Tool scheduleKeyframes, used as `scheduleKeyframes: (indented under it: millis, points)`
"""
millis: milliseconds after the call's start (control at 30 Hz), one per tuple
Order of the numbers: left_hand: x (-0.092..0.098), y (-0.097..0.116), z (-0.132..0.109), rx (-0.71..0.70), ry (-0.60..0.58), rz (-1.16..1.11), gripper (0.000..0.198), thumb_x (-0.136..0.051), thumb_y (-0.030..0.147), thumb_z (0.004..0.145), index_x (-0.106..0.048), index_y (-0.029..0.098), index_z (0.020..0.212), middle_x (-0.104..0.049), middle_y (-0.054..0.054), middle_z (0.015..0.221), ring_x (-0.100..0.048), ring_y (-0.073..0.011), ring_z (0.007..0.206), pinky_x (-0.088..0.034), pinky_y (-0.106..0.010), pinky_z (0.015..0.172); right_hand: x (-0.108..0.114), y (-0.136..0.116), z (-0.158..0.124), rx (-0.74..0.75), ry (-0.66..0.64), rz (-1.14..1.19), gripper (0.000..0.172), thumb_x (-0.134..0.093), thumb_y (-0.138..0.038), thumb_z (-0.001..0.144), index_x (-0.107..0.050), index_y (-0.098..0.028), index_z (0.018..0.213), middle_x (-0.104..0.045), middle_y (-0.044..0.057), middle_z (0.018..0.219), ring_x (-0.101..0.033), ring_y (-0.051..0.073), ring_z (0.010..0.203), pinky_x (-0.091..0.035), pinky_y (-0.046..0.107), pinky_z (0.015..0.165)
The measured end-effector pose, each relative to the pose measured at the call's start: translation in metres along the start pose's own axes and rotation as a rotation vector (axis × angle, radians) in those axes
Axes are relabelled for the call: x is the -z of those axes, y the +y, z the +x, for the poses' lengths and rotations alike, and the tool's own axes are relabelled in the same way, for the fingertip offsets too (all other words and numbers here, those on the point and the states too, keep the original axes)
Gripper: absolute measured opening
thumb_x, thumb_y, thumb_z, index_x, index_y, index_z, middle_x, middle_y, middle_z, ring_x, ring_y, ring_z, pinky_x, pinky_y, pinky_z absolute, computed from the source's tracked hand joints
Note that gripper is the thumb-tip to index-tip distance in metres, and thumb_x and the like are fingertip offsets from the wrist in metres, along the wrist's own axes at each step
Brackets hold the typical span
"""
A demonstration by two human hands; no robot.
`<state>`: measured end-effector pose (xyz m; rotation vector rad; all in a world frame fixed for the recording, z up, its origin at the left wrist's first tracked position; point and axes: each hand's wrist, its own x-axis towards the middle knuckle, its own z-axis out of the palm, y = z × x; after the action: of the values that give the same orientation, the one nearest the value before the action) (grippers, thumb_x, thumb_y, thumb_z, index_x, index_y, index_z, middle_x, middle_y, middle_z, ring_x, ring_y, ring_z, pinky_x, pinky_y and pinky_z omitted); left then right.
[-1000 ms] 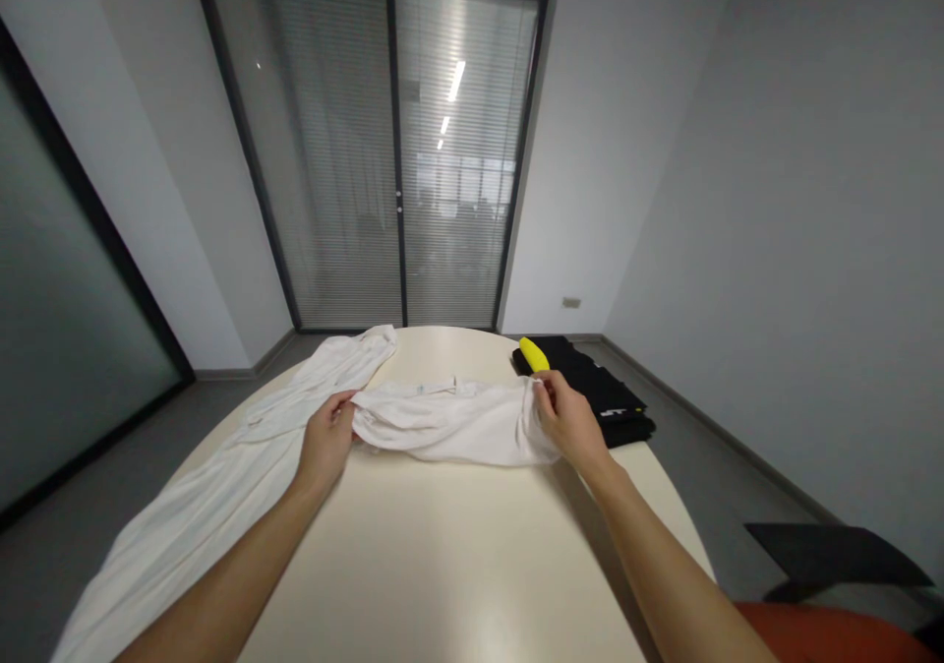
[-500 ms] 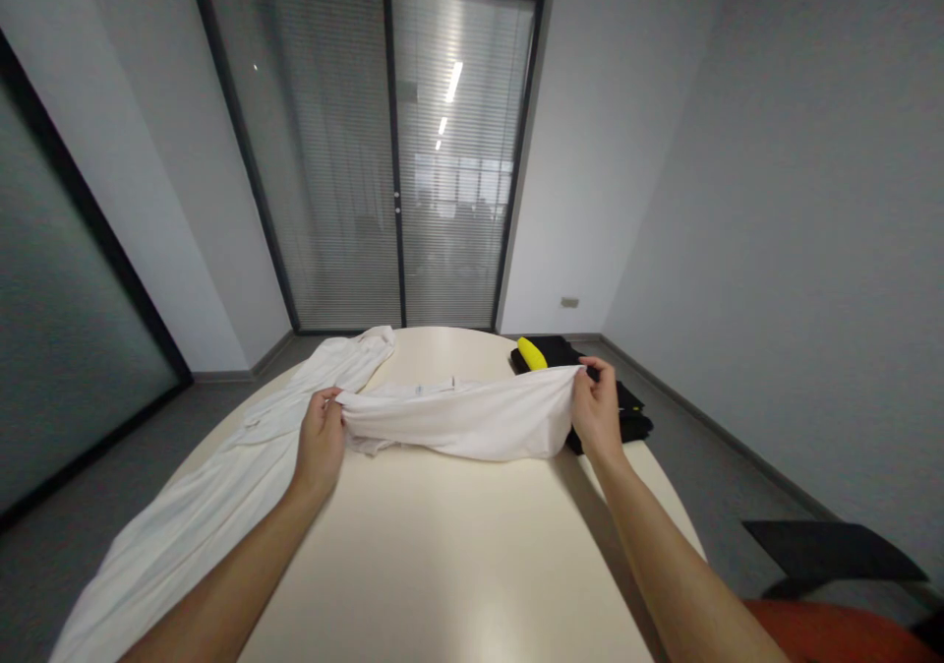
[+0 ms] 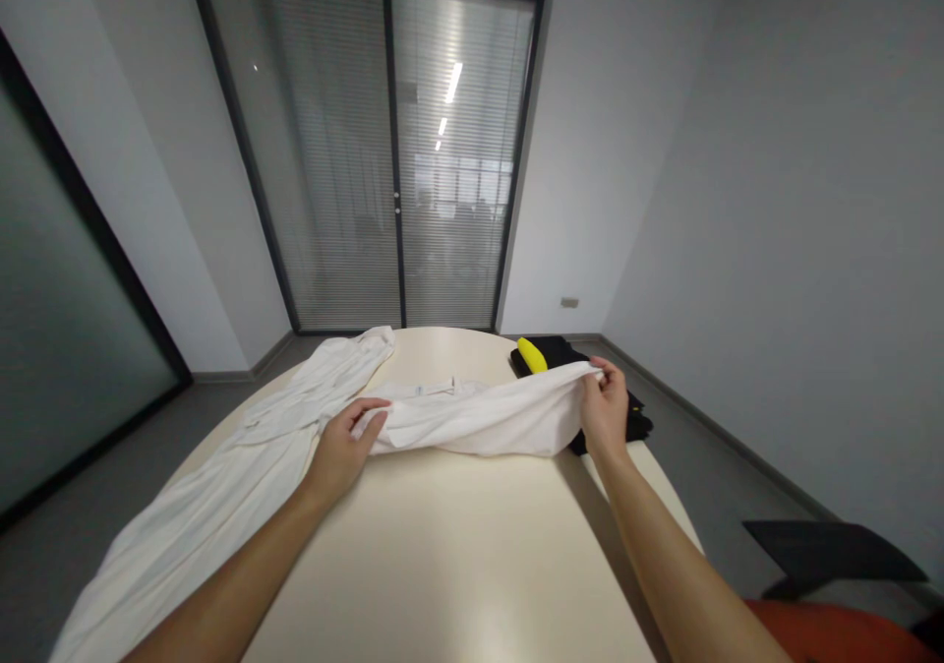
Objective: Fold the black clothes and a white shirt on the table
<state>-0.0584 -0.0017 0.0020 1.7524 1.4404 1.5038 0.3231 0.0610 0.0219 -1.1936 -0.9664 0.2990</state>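
Observation:
A white garment (image 3: 487, 422), folded into a long band, stretches across the table between my two hands; its exact kind does not show. My right hand (image 3: 606, 407) pinches its right end, which is lifted. At the left end my left hand (image 3: 350, 447) touches the fabric, thumb and fingers apart. Small dark marks show along the garment's far edge. To the left, a second long white garment (image 3: 228, 486) lies spread down the table's side, partly behind my left forearm.
Black folded clothes (image 3: 560, 351) with a yellow item (image 3: 531, 355) on top lie at the table's right, partly behind my right hand. The pale table (image 3: 442, 565) has a rounded far edge. A chair with a red seat (image 3: 833, 629) stands at lower right. Beyond is a glass partition (image 3: 457, 250).
My left hand has moved right along the garment and its fingers have parted. My right hand has shifted slightly right, drawing its end along, and the band slants up more to the right.

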Motion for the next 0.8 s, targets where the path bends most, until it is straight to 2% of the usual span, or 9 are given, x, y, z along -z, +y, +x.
scheduleKeyframes:
  millis: [67, 233, 333, 433, 533, 600, 667, 700, 800]
  points:
    - [0.001, -0.002, 0.002, -0.009, 0.062, 0.067, 0.031, -0.058, 0.049, 0.086, -0.068, 0.02, 0.092, -0.072, -0.005, 0.093, -0.065, -0.0236, 0.091, -0.048, -0.034, 0.086, 0.001, -0.002, -0.001, 0.05, -0.01, -0.045, 0.041, -0.055, -0.039, 0.081, -0.058, -0.017, 0.115, -0.06, 0.006, 0.096, -0.054, 0.018, 0.078, -0.044, 0.03, 0.072]
    - [0.006, 0.0, 0.008, 0.042, 0.252, -0.018, 0.037, -0.058, 0.055, 0.084, -0.065, 0.02, 0.091, -0.069, -0.004, 0.085, -0.064, -0.0219, 0.082, -0.049, -0.03, 0.077, 0.0, -0.004, -0.002, 0.112, -0.05, -0.074, 0.038, -0.053, -0.043, 0.084, -0.06, -0.016, 0.109, -0.062, 0.006, 0.089, -0.055, 0.019, 0.076, -0.046, 0.032, 0.071]
    - [0.008, 0.007, 0.01, 0.156, 0.221, -0.183, 0.044, -0.068, 0.061, 0.073, -0.063, 0.02, 0.087, -0.065, -0.001, 0.074, -0.062, -0.0199, 0.072, -0.048, -0.027, 0.065, -0.003, -0.011, -0.003, 0.023, -0.156, 0.033, 0.037, -0.055, -0.046, 0.084, -0.06, -0.017, 0.106, -0.061, 0.003, 0.078, -0.054, 0.018, 0.068, -0.046, 0.03, 0.063]
    - [0.015, 0.016, 0.005, 0.352, -0.07, -0.441, 0.049, -0.079, 0.06, 0.062, -0.06, 0.019, 0.081, -0.059, 0.003, 0.064, -0.055, -0.0144, 0.057, -0.042, -0.023, 0.054, 0.0, -0.024, -0.009, -0.158, -0.44, 0.225, 0.033, -0.062, -0.047, 0.081, -0.058, -0.02, 0.1, -0.06, 0.0, 0.072, -0.053, 0.015, 0.059, -0.044, 0.025, 0.053]
    - [0.028, 0.022, -0.006, 0.536, -0.527, -0.636, 0.048, -0.086, 0.055, 0.059, -0.061, 0.017, 0.076, -0.057, 0.004, 0.059, -0.048, -0.009, 0.048, -0.036, -0.018, 0.047, 0.011, -0.037, -0.019, -0.387, -0.925, 0.448, 0.03, -0.075, -0.04, 0.075, -0.058, -0.02, 0.091, -0.062, -0.001, 0.073, -0.054, 0.01, 0.054, -0.042, 0.02, 0.05]
    - [0.037, 0.022, -0.011, 0.596, -0.75, -0.677, 0.049, -0.086, 0.056, 0.059, -0.065, 0.015, 0.075, -0.057, 0.002, 0.056, -0.047, -0.0082, 0.047, -0.035, -0.018, 0.046, 0.019, -0.042, -0.025, -0.517, -1.276, 0.528, 0.033, -0.08, -0.036, 0.073, -0.061, -0.018, 0.092, -0.065, 0.0, 0.078, -0.057, 0.009, 0.056, -0.043, 0.018, 0.051]
    - [0.041, 0.02, -0.013, 0.571, -0.82, -0.674, 0.051, -0.084, 0.06, 0.061, -0.069, 0.014, 0.074, -0.062, -0.002, 0.06, -0.052, -0.0106, 0.051, -0.039, -0.02, 0.05, 0.024, -0.047, -0.03, -0.567, -1.544, 0.526, 0.041, -0.082, -0.036, 0.073, -0.064, -0.014, 0.102, -0.068, 0.004, 0.084, -0.06, 0.009, 0.06, -0.045, 0.018, 0.053]
    - [0.04, 0.019, -0.013, 0.523, -0.803, -0.655, 0.051, -0.081, 0.063, 0.064, -0.07, 0.013, 0.074, -0.065, -0.005, 0.063, -0.055, -0.0124, 0.054, -0.041, -0.022, 0.052, 0.024, -0.049, -0.032, -0.559, -1.625, 0.506, 0.046, -0.082, -0.037, 0.073, -0.065, -0.013, 0.108, -0.068, 0.005, 0.086, -0.061, 0.01, 0.063, -0.046, 0.018, 0.056]
    - [0.027, 0.015, -0.008, 0.303, -0.619, -0.464, 0.048, -0.07, 0.062, 0.076, -0.073, 0.015, 0.081, -0.07, -0.007, 0.074, -0.059, -0.0157, 0.062, -0.046, -0.026, 0.061, 0.019, -0.055, -0.034, -0.474, -1.679, 0.398, 0.053, -0.081, -0.037, 0.076, -0.063, -0.015, 0.121, -0.066, 0.002, 0.085, -0.058, 0.008, 0.066, -0.046, 0.018, 0.061]
